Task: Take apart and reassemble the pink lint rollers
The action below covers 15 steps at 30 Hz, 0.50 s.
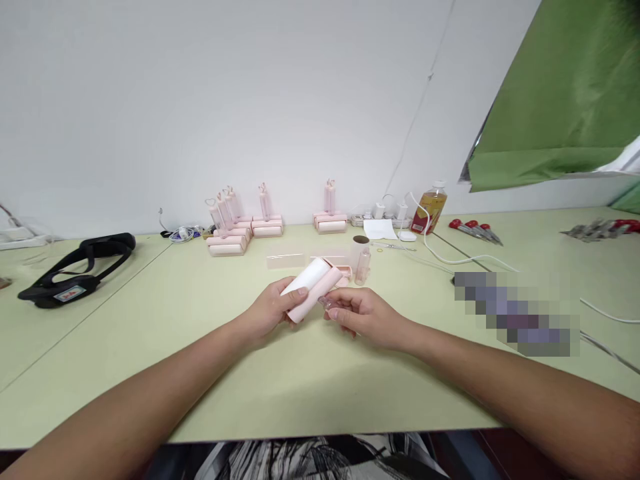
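Note:
My left hand [274,308] is wrapped round a lint roller [311,291], a white roll in a pale pink shell, tilted up to the right above the table. My right hand [361,312] pinches a small clear plastic piece [327,304] at the roller's lower right side; whether the piece touches the shell I cannot tell. Just behind the roller lie a pink open-ended part [345,275] and a clear pink tube-like handle [363,267], which stands upright. A white roll with a dark core opening [359,250] stands beside it.
Several lint rollers with upright handles [227,247] line the wall. Clear covers [285,260] lie in front. At the left rests a black head strap [75,273]. A drink bottle [430,210], white cable [450,260], red-handled tools [475,230] and a blurred object [515,313] are on the right.

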Available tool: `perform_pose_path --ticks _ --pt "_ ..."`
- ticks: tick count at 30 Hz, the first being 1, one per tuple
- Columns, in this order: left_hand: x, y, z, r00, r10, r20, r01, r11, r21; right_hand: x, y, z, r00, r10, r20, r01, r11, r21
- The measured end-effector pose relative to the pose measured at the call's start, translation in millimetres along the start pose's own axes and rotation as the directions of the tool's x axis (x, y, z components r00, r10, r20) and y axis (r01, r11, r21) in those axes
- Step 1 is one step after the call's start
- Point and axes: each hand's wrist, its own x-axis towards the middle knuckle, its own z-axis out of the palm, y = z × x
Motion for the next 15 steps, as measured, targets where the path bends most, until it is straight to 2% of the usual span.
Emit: perform_pose_path --ticks 4,10,15 --pt "-1.9 0.2 0.1 1.000 -0.009 0.006 0.009 1.000 -0.014 -0.6 -1.1 -0.2 0.999 -0.048 0.000 0.048 0.999 -0.011" --pt "-1.2 1.8 -1.3 1.000 -0.008 0.001 0.008 1.000 -0.007 -1.5 -1.1 -0.4 0.999 0.012 0.045 -0.011 0.999 -0.036" --pt "-1.6 1.9 -0.9 1.000 -0.004 0.016 0.004 1.000 0.010 -2.0 -2.1 -0.5 0.998 0.005 0.069 0.000 0.998 -0.065"
